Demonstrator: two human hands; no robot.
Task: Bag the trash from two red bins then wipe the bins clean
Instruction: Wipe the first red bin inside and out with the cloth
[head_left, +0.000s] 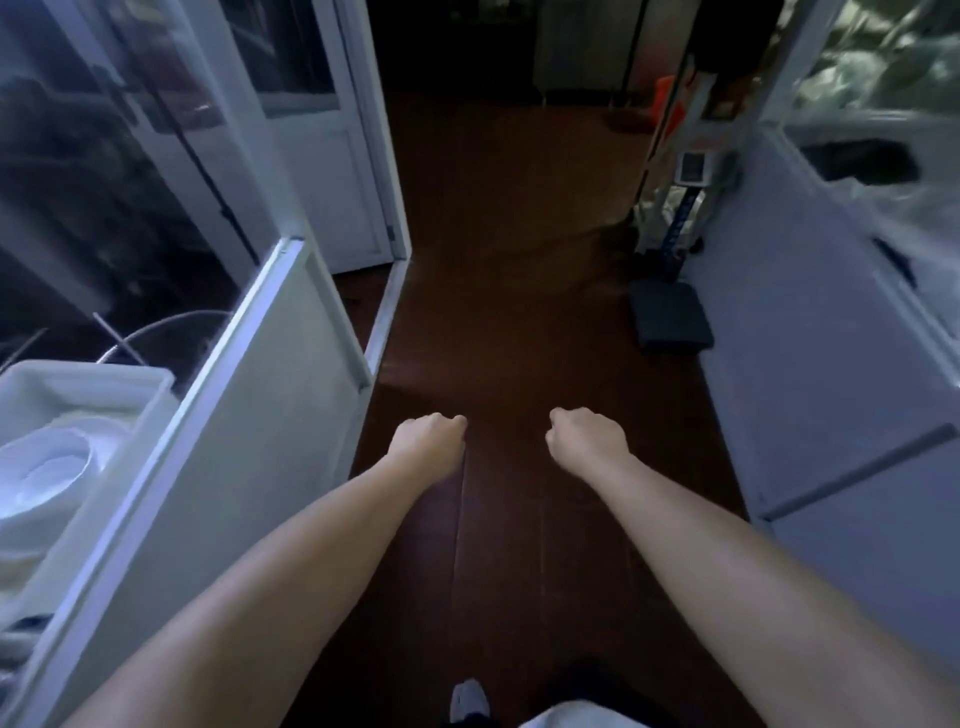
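Note:
Both my arms reach forward over a dark wooden floor (498, 218) in a narrow passage. My left hand (428, 436) and my right hand (587, 434) are curled into loose fists, side by side and apart, with nothing in either. No red bin or trash bag shows in the head view. A blurred orange-red shape (672, 104) stands far back on the right; I cannot tell what it is.
A white cabinet panel (249, 415) runs along the left, with a white tub (78, 395) and plates behind it. White doors (317, 156) stand beyond. A white fridge-like unit (810, 364) lines the right. A black scale (670, 317) lies on the floor, long-handled tools (670, 218) leaning above it.

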